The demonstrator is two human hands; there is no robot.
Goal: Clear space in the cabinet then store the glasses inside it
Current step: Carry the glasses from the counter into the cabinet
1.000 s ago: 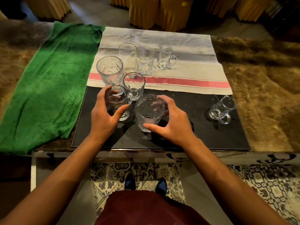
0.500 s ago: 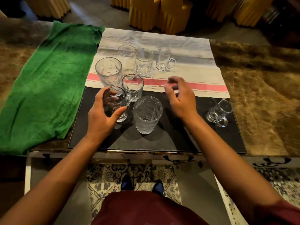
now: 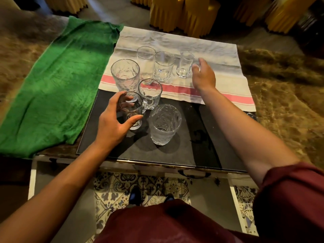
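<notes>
glasses [image 3: 164,66] upright in a cluster on striped cloth [image 3: 219,55] and black mat [image 3: 175,151] | left hand [image 3: 112,123] wrapped around small glass [image 3: 130,111] on mat | right hand [image 3: 204,74] open, fingers just beside small handled glass [image 3: 185,64] on cloth | green towel [image 3: 52,85] left on worktop [image 3: 289,102]

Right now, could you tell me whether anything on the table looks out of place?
Nothing spilled or broken: the glasses in view stand upright. The green cloth lies crooked and rumpled, its near end reaching the front edge of the table, and the striped towel overlaps the black mat.
</notes>
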